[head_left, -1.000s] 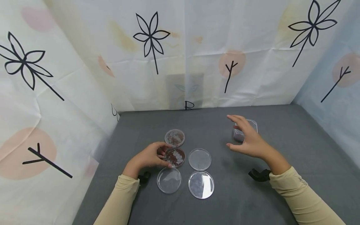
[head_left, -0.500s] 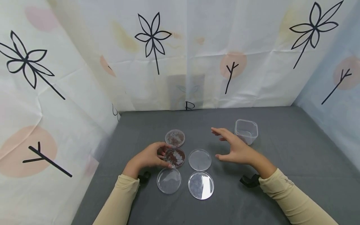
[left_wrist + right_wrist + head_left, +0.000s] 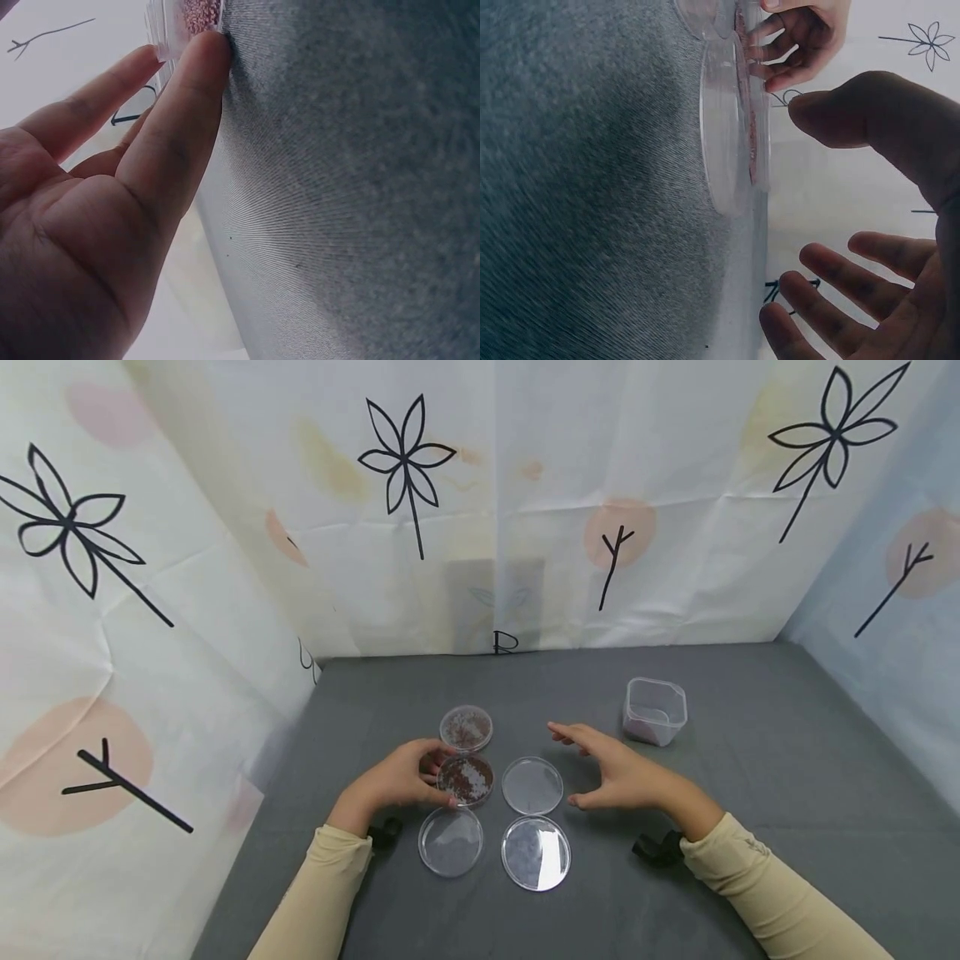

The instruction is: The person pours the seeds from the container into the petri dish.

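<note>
Clear plastic forms the shallow round dish of reddish-brown granules (image 3: 467, 779) lying flat below the centre of the head view, its broad face up — being circular, it shows no long axis and points no particular way. At its left side the left hand (image 3: 393, 777) grips the rim, thumb at the lower edge and fingers curled at the upper. The right hand (image 3: 633, 777) hovers right of centre, thumb and fingers spread wide apart, just beside a transparent round dish (image 3: 532, 786). Another granule-speckled round dish (image 3: 467, 728) lies just above the gripped one; a clear glassy disc (image 3: 451, 842) lies just below it, and a shiny transparent disc (image 3: 536, 852) lies to that one's right. Farther up and right, a translucent square plastic tub (image 3: 655, 712) stands upright on the grey cloth (image 3: 637, 902).
</note>
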`<action>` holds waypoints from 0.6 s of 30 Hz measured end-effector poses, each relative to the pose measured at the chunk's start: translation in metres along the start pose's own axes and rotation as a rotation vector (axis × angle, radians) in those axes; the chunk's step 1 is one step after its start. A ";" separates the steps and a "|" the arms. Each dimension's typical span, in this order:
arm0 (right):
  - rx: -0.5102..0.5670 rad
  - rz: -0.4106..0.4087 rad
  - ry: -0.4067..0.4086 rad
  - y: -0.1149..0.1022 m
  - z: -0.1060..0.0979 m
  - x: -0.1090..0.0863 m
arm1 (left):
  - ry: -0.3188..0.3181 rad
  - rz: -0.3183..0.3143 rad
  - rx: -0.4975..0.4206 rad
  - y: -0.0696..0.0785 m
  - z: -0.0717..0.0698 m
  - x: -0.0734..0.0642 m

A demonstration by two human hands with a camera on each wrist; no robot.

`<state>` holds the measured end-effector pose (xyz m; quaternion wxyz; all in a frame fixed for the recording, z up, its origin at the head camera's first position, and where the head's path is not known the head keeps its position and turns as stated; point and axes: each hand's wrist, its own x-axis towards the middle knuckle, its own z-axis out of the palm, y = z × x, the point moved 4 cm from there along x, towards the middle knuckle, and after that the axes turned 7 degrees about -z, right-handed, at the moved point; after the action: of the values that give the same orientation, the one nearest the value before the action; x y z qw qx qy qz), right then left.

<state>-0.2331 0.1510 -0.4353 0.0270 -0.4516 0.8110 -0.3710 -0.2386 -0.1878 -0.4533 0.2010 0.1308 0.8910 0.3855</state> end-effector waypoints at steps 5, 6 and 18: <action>-0.043 -0.001 -0.018 0.002 0.004 0.001 | 0.000 0.007 0.003 0.002 -0.002 -0.001; -0.053 0.003 -0.023 0.002 0.006 0.001 | -0.002 0.007 0.002 0.003 -0.002 -0.001; -0.138 0.031 -0.078 0.006 0.014 0.002 | -0.004 0.010 -0.007 0.002 -0.002 0.000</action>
<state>-0.2335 0.1438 -0.4486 0.0329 -0.4539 0.8399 -0.2958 -0.2391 -0.1878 -0.4501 0.2015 0.1353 0.8886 0.3893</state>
